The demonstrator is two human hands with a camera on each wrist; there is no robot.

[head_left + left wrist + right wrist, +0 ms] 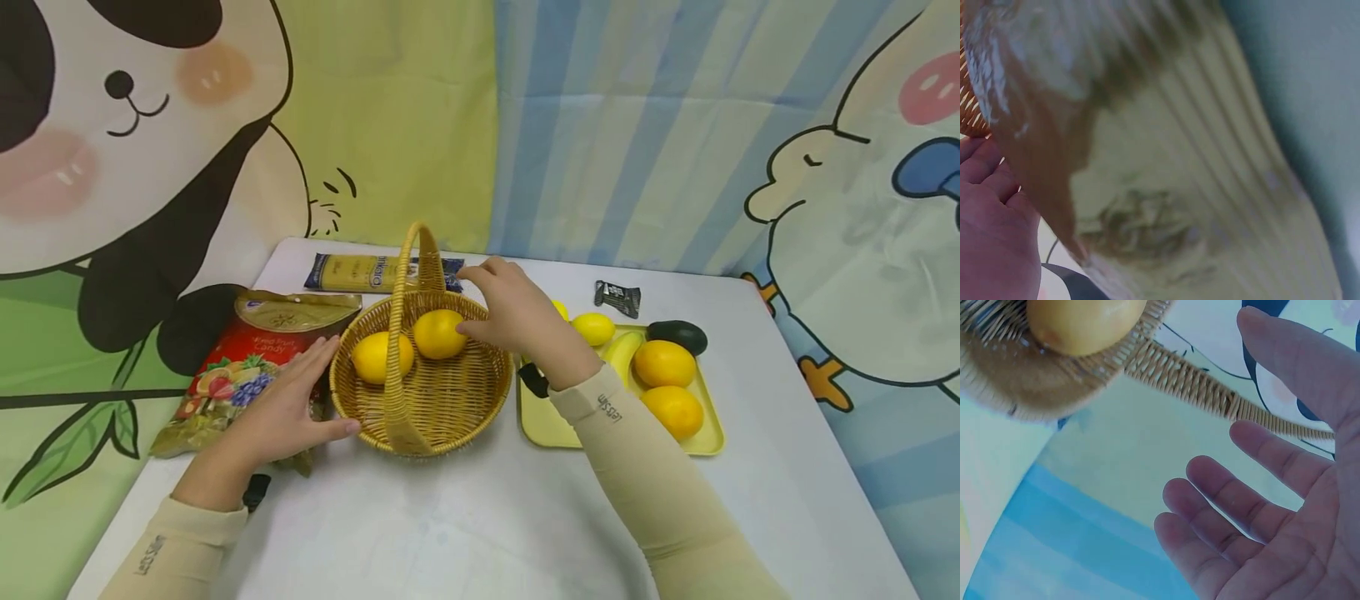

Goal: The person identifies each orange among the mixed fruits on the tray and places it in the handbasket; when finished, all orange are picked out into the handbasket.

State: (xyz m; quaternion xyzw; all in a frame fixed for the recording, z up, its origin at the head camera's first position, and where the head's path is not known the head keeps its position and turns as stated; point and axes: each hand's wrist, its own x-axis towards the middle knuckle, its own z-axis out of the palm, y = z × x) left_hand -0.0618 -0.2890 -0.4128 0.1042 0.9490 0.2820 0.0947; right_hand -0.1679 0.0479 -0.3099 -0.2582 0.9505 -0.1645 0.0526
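Two yellow lemons [439,334] lie in the back and left part of a wicker basket [453,408] with a tall arched handle. My left hand [279,408] rests at the basket's left side, fingers straight and thumb by the front rim, next to a red and gold candy bag [251,354]. Over the basket's right rim is my right hand [517,312], its thumb end right by one lemon in the head view. In the right wrist view that hand's fingers [1241,500] are spread and relaxed, with nothing between them and one lemon [1085,322] apart from them.
To the right, a pale yellow tray [551,429] carries two orange-yellow fruits [665,364], a banana [622,354], a smaller lemon [593,329] and a dark green avocado-like item [677,337]. A black wrapped packet [617,298] lies behind it. A pasta pack [352,272] lies behind the basket.
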